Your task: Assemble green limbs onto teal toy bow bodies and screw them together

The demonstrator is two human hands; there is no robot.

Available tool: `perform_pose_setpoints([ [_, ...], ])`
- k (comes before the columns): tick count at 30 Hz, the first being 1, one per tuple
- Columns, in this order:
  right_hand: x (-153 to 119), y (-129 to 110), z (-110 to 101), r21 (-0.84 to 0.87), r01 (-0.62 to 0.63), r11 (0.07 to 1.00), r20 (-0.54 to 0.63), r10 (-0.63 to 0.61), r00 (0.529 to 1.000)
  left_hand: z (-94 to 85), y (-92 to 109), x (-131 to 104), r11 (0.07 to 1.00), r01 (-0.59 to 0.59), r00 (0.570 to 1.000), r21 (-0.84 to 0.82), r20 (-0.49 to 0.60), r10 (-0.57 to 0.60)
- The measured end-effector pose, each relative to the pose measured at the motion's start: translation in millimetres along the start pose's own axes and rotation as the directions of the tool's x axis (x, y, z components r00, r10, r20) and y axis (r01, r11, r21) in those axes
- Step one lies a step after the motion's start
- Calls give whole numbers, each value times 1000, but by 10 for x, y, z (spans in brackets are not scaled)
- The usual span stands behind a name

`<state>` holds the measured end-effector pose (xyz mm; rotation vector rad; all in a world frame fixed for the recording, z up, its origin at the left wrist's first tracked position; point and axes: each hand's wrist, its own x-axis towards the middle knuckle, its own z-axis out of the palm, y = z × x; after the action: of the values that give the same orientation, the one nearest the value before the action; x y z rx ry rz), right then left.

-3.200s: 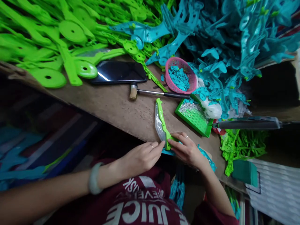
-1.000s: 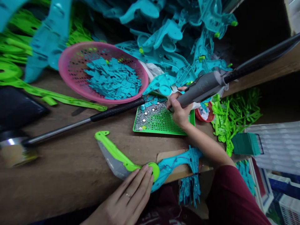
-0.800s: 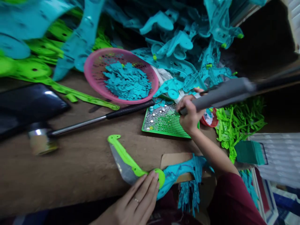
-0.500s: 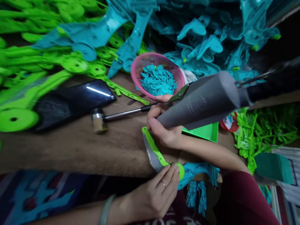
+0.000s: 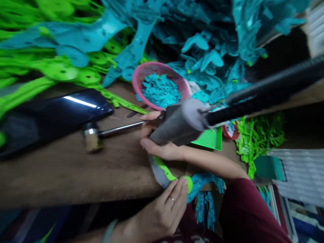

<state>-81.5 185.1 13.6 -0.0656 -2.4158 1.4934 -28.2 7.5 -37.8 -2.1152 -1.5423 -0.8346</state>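
Observation:
My left hand, with a ring and a bracelet, presses its fingers on the round end of a green plastic part at the table's front edge. The part has a grey, blade-like strip along its side. Above it, my right hand is wrapped round a grey tapered tool with a black hose running off to the right. The tool's tip points down left and is hidden by my fingers. A hammer lies to the left, its shaft reaching my right hand.
Behind my right hand is a pink basket of blue pieces. A dark phone lies left. Heaps of green parts and blue parts fill the back. A green tray and red basket stand right.
My right hand and the grey tool have moved left and slightly down, now over the upper end of the green part. My left hand keeps its hold. The view has shifted to the right.

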Motion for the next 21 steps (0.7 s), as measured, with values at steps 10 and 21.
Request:
perform_pose_setpoints([
  [10,-284,545,-1143,-3,63,998,-770,-43,637,177,-46,37,996,20,995,-89,-98,-28],
  [21,-319,779,-1108,81,106,991,-744,-11,668,157,-66,42,993,3,999,-122,-39,-8],
])
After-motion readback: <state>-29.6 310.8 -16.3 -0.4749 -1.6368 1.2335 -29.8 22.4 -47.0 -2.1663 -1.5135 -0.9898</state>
